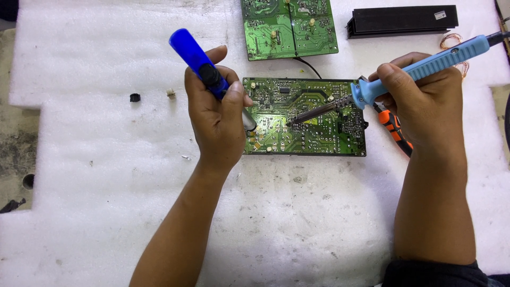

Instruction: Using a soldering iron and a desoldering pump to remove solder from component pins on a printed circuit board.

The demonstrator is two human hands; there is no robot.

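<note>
A green circuit board lies solder side up on a white foam sheet. My right hand holds a light-blue soldering iron, and its metal tip touches the board near the middle. My left hand grips a blue desoldering pump, tilted, with its nozzle at the board's left part, close to the iron's tip.
A second green board lies at the top edge, with a black heat sink to its right. An orange-and-black tool lies under my right hand. Two small loose parts sit on the foam at left.
</note>
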